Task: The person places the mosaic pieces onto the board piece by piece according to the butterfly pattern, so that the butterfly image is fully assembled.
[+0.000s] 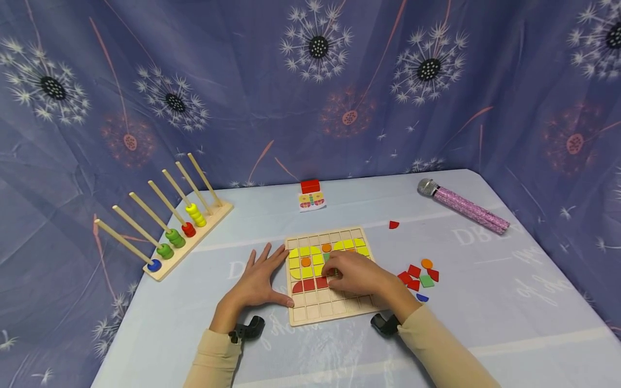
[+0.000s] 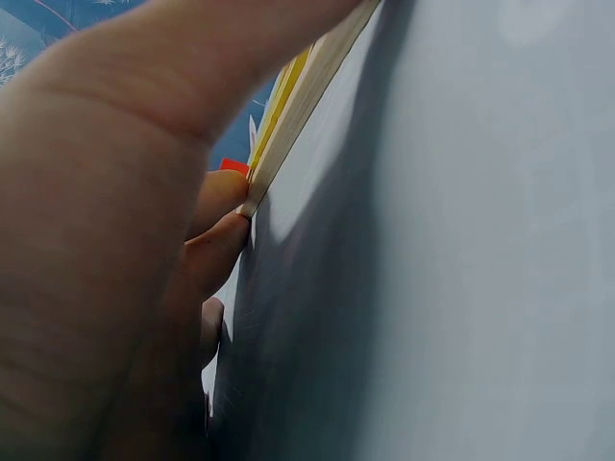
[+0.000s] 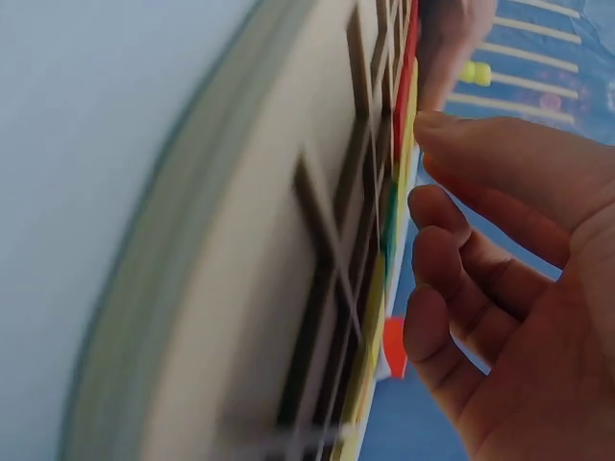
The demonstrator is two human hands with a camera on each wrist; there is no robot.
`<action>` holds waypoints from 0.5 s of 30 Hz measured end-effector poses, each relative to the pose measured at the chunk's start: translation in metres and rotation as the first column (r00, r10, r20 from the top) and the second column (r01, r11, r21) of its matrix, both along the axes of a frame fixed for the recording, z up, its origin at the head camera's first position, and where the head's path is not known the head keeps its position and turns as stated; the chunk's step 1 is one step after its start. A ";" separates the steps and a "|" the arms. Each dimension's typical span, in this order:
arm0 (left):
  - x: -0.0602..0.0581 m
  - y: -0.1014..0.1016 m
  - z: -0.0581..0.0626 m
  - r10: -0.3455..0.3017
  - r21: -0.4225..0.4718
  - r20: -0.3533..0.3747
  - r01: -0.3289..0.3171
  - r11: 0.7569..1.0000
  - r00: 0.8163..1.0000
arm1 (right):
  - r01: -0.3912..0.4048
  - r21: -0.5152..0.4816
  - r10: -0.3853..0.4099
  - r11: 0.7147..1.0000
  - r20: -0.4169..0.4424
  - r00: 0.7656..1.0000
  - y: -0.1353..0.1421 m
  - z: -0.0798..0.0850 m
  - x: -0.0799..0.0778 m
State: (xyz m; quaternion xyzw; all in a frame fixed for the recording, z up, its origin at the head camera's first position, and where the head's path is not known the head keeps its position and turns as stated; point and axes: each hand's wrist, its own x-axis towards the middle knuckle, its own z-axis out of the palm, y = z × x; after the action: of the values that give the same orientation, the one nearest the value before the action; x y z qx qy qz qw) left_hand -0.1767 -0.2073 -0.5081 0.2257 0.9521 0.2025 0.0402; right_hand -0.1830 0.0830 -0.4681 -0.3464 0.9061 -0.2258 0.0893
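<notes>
A wooden grid board [image 1: 335, 308] lies on the table, with yellow pieces [image 1: 294, 262], orange discs [image 1: 306, 262], a green square [image 1: 326, 257] and a row of red pieces [image 1: 309, 284] in its cells. Fingers spread, my left hand [image 1: 258, 281] rests along the board's left side, its fingertips and thumb touching the edge. Over the middle of the board is my right hand [image 1: 358, 271], fingers bent and thumb close to the index finger. Its fingertips are right at the end of the red row; I cannot tell whether they pinch a piece.
Loose red squares [image 1: 414, 271], a green square [image 1: 427, 281], an orange disc [image 1: 426, 263] and a blue piece [image 1: 422, 297] lie right of the board. Behind it, a pattern card [image 1: 311, 201] leans on a red block [image 1: 310, 186]. A peg abacus [image 1: 213, 220] stands left, a microphone [image 1: 468, 207] lies right.
</notes>
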 end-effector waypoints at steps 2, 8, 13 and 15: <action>0.000 0.000 0.001 0.001 0.004 0.002 -0.001 1.000 1.000 | 0.019 -0.018 -0.019 1.000 0.014 1.000 0.009 0.002 0.000; 0.001 0.001 0.004 0.006 0.010 0.035 -0.006 1.000 0.999 | 0.093 -0.057 -0.090 0.994 0.043 0.995 0.041 0.006 0.000; 0.002 0.002 0.004 0.011 0.021 0.053 -0.012 1.000 0.999 | 0.170 -0.091 -0.164 0.981 0.067 0.984 0.073 0.010 0.001; 0.002 0.003 0.004 0.006 0.025 0.049 -0.008 1.000 0.999 | 0.193 -0.102 -0.186 0.976 0.072 0.980 0.087 0.011 0.002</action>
State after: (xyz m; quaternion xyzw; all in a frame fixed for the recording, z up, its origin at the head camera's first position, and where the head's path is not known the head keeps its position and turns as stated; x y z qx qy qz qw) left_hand -0.1745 -0.2047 -0.5042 0.2178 0.9490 0.2200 0.0601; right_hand -0.1809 0.1696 -0.4574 -0.2555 0.9182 -0.2927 0.0767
